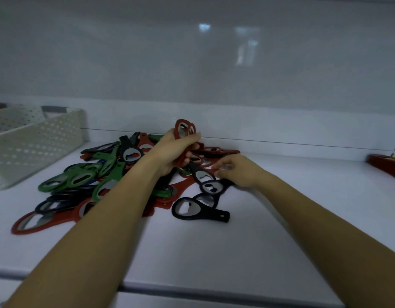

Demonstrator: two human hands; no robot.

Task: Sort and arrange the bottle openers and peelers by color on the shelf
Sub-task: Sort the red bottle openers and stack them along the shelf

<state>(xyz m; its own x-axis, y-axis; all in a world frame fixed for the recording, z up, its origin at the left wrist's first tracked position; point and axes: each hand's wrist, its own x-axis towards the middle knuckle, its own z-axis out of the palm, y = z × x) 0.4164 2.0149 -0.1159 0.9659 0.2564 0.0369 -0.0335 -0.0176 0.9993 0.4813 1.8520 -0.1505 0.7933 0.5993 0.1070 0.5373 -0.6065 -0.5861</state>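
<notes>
Left grip (pixel 173 152) is clenched round a bunch of red openers (pixel 185 129), held up over the pile (pixel 116 174) with their looped heads sticking out above the fingers. Right grip (pixel 238 172) is down low just beside it, fingers curled onto the right edge of the pile where another red one lies. The blur there hides whether it actually has hold of anything, so I can't tell.

Under both of them the pile spreads over the white shelf (pixel 214 252), red, green and black all tangled together. Green openers (pixel 65 181) lie mostly on the left side. A black opener (pixel 198 211) rests at the near edge, handle pointing right, and a long red one (pixel 36 221) lies at the front left corner.

Off to the far left stands a white perforated basket (pixel 36 141), apart from the pile. At the far right edge a red object (pixel 385 165) sits on the shelf, well apart from everything else.
</notes>
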